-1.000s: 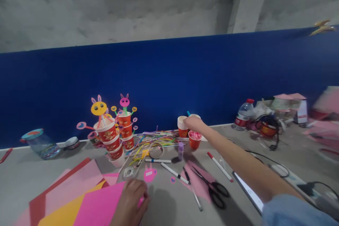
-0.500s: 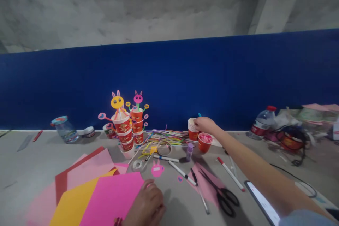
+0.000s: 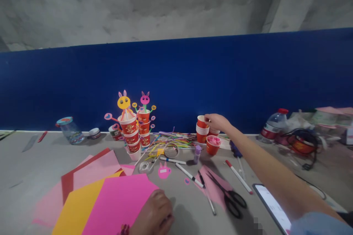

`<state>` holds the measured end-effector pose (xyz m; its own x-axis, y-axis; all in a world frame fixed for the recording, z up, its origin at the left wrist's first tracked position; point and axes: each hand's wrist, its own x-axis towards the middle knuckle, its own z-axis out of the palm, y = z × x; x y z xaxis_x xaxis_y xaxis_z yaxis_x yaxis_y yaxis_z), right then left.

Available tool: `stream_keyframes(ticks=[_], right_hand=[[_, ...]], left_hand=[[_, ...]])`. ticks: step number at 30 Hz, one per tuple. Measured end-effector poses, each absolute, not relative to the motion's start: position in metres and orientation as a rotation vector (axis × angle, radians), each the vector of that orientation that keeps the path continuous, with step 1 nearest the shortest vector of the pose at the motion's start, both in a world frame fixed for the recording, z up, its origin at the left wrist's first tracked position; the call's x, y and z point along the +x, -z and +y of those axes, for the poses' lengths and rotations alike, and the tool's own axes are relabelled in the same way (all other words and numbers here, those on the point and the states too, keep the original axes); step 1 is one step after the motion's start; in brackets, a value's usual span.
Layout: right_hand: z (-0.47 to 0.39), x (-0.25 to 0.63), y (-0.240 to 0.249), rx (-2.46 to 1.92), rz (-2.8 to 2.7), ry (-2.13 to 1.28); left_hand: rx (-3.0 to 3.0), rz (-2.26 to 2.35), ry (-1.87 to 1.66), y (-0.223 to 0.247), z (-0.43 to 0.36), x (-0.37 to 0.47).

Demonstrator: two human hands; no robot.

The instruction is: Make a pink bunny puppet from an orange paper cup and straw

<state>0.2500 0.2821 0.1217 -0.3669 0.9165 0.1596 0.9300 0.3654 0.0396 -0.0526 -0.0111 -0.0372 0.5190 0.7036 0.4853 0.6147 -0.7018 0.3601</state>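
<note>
My right hand (image 3: 217, 122) reaches to the back of the table, thumb and fingers pinching the rim of a red paper cup (image 3: 202, 122). That cup sits raised above the stack of paper cups (image 3: 202, 132), its lower part still within or just over the stack. Close in front stands a red cup filled with pink bits (image 3: 213, 144). My left hand (image 3: 156, 211) rests near the table's front edge with fingers curled in, beside and partly over the magenta paper sheet (image 3: 118, 198). Nothing shows in its fingers.
Decorated cup towers (image 3: 129, 128) with bunny heads stand left of centre. Pipe cleaners (image 3: 172, 141) spread behind tape rolls, markers and a glue stick (image 3: 197, 154). Black scissors (image 3: 231, 198) lie on pink paper. A phone (image 3: 271, 205) sits under my right forearm; a bottle (image 3: 273, 126) stands right.
My right hand has drawn the top cup upward from the stack, so its red side now shows. My left hand stays at nearly the same place.
</note>
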Motion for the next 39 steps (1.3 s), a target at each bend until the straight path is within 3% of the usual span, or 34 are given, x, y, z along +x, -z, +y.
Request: stream_keyframes(ticks=[6, 9, 15, 23, 27, 30, 32, 36, 39], right_hand=[[0.247, 0.254, -0.157, -1.54, -2.328, 0.272], [0.193, 0.24, -0.151, -1.282, -2.198, 0.187], [0.072, 0.187, -0.075, -0.752, -2.298, -0.544], [0.052, 0.169, 0.012, -0.924, -1.888, -1.013], [0.063, 0.174, 0.031, -1.062, -1.726, -0.943], [0.075, 0.201, 0.021, -1.077, -1.892, -0.619], [0.082, 0.23, 0.01, -1.241, -1.894, -0.404], [0.081, 0.28, 0.003, -1.703, -1.955, -0.259], [0.07, 0.294, 0.017, -1.774, -2.122, -0.225]], left_hand=[[2.33, 1.295, -1.076, 0.037, -0.012, -0.06], [2.061, 1.335, -1.203, 0.037, -0.002, -0.065], [1.561, 0.996, -1.152, 0.029, 0.019, -0.051], [0.946, 0.915, -1.055, 0.04, 0.018, -0.022], [0.808, 0.923, -1.034, 0.049, 0.018, -0.021], [0.801, 0.896, -1.024, 0.049, 0.018, -0.023], [0.8, 0.882, -1.029, 0.047, 0.018, -0.025], [0.766, 0.927, -1.033, 0.047, 0.021, -0.028], [0.757, 0.962, -1.03, 0.049, 0.021, -0.03]])
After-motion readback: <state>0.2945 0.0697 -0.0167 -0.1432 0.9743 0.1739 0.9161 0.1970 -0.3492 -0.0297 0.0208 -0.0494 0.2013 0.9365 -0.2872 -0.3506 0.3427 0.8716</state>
